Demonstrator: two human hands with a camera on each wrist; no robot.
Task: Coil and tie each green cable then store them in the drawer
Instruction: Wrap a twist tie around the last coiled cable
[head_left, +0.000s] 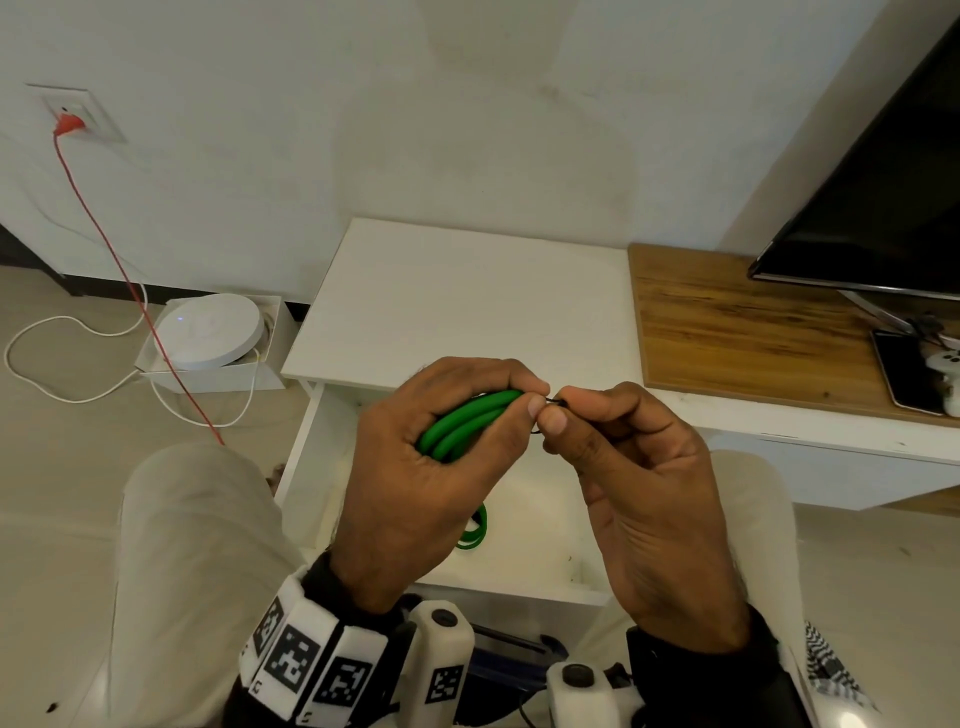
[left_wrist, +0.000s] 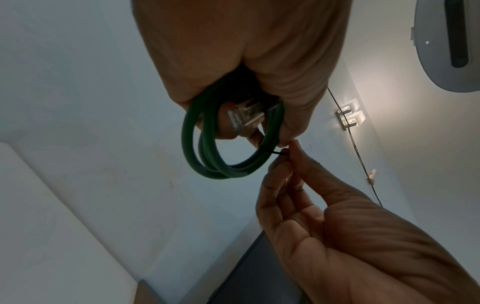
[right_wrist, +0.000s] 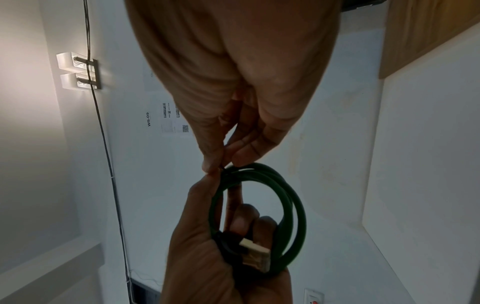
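My left hand (head_left: 447, 431) grips a coiled green cable (head_left: 467, 423) above the open white drawer (head_left: 524, 587). The coil's loops (left_wrist: 207, 162) hang from that hand, with a pale plug (left_wrist: 241, 117) against the palm. My right hand (head_left: 613, 441) pinches a thin black tie (head_left: 553, 401) at the coil's edge. The tie (left_wrist: 279, 153) wraps round the strands. In the right wrist view the cable (right_wrist: 291, 197) sits below my pinching fingertips (right_wrist: 215, 162), its plug (right_wrist: 255, 254) in the left palm. A second green coil (head_left: 475, 530) lies in the drawer, partly hidden by my left hand.
A white cabinet top (head_left: 457, 301) sits behind the drawer. A wooden TV stand (head_left: 737, 332) with a television (head_left: 878, 208), a phone (head_left: 906, 371) and a white controller (head_left: 945, 364) is on the right. A white round device (head_left: 208, 332) and red cord (head_left: 119, 265) lie left.
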